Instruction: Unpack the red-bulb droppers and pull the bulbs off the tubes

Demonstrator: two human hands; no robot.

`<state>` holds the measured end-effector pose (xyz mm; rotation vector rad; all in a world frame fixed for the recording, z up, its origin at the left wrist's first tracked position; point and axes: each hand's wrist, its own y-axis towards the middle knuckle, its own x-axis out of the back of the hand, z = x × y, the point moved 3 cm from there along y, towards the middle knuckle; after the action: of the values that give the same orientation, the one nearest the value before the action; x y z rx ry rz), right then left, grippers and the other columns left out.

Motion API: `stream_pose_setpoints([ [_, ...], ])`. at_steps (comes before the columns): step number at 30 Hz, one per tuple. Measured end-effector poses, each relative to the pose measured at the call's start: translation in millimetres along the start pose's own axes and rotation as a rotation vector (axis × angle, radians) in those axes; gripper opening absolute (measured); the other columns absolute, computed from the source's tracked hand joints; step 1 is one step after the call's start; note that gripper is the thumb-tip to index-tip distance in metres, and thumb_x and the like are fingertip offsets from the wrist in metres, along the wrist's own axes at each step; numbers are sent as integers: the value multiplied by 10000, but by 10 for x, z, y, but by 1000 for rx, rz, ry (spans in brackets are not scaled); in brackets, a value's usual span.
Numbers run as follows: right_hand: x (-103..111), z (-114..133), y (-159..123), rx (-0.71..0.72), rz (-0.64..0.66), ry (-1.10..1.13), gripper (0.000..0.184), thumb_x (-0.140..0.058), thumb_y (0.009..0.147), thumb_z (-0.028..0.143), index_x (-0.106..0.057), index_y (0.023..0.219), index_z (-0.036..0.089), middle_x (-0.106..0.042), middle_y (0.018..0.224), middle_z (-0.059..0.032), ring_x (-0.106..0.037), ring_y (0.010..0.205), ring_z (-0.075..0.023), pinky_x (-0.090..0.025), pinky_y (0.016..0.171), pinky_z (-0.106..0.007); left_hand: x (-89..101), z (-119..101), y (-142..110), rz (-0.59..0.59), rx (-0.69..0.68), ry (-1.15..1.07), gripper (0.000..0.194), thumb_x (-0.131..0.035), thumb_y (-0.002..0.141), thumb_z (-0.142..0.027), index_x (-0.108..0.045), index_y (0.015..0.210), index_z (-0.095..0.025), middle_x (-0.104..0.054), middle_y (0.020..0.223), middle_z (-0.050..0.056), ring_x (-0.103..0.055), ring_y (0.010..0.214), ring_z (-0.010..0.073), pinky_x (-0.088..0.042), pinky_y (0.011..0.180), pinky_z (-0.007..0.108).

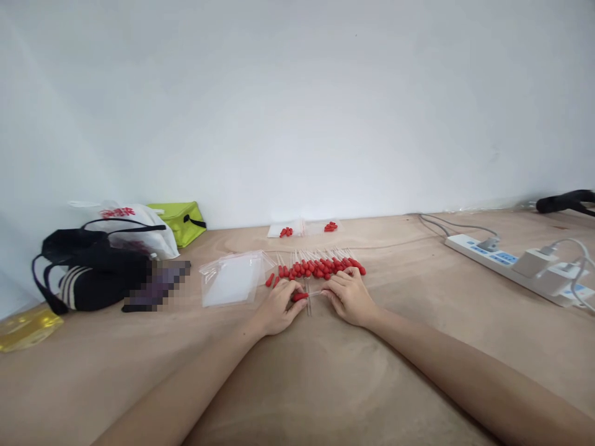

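Note:
My left hand (279, 308) pinches a red rubber dropper bulb (300, 297) between thumb and fingers. From the bulb's open end a thin clear dropper tube (317, 293) runs sideways to my right hand (348, 297), whose fingertips are closed on it. How far the tube sits inside the bulb cannot be made out. Loose clear tubes (309, 308) lie on the table under and between my hands. Just beyond them is a row of droppers (320, 267), red bulbs toward me and tubes pointing away. A loose red bulb (269, 280) lies at its left end.
Clear plastic bags (231, 280) lie left of the droppers. Two small bags (304, 228) with red bulbs are near the wall. A black bag (100, 272), a green bag (179, 223) and a dark blurred object (160, 285) stand left. A power strip (506, 263) with chargers lies right.

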<state>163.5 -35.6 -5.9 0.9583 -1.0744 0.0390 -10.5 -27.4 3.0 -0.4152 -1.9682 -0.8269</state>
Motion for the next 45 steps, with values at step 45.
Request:
stream_pose_setpoints([
  [45,324,-331,-412,-18,-83,67,191,-439,842,219,-624,815,183,-585,610,2,-450,552,-89,-262,695,-298,357,300,-385,-279,197,55,191,-454,790,-328,-565,735,-182,-574,634,-11,-512,550,113,-408,525,218],
])
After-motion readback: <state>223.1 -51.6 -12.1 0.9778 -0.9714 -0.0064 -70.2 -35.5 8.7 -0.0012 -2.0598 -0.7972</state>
